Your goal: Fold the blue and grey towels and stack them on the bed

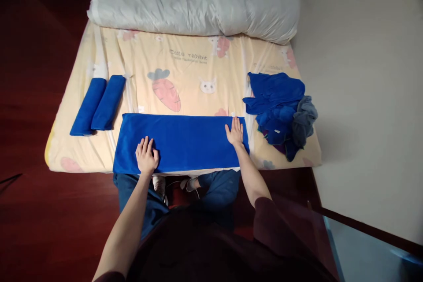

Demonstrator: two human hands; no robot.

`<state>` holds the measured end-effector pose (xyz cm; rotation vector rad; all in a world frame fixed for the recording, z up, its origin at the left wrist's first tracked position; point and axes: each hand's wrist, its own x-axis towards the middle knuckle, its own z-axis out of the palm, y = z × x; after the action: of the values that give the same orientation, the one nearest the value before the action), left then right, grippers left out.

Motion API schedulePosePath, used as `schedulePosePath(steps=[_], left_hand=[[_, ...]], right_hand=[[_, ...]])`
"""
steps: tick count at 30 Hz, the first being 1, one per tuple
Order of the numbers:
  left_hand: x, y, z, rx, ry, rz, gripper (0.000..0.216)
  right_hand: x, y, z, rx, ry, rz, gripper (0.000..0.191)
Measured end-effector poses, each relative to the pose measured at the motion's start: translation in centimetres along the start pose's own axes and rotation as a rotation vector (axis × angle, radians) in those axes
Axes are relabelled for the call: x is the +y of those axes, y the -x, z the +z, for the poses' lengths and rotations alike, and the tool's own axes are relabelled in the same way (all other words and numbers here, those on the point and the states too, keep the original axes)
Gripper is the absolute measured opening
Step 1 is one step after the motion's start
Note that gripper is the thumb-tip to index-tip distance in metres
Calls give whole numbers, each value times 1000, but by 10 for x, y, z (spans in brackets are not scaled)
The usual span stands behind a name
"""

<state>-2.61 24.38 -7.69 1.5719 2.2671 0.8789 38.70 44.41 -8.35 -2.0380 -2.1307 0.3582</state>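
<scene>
Okay, left hand (146,157) and right hand (235,133) are resting on blue cloth (191,144), fingers released; rolled bundles (88,106) are lying left of fingers, crumpled pile (277,90) right.

Lit brightest over a bed (49,152) dressed in a cream bedsheet (191,79) printed with carrots and "Cute rabbit" lettering, with a white quilt (194,0) across its far side; bordered right of the bed by a pale wall (360,79), left by shadowy reddish-brown floor (36,110).

Dark maroon short-sleeved top (205,246); blue trousers (220,189).
</scene>
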Motion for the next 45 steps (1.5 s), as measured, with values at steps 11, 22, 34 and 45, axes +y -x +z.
schedulePosePath(steps=[11,22,34,45], left_hand=[[0,2,-3,6,12,15,57],[-4,1,2,73,-29,72,55],[-3,-1,3,75,-20,73,57],[4,-22,-17,-109,-78,124,66]], right_hand=[[-42,12,1,88,8,118,71],[-166,120,23,-175,-57,-435,62],[62,103,-21,-25,115,43,70],[-35,71,-18,-46,101,-225,66]])
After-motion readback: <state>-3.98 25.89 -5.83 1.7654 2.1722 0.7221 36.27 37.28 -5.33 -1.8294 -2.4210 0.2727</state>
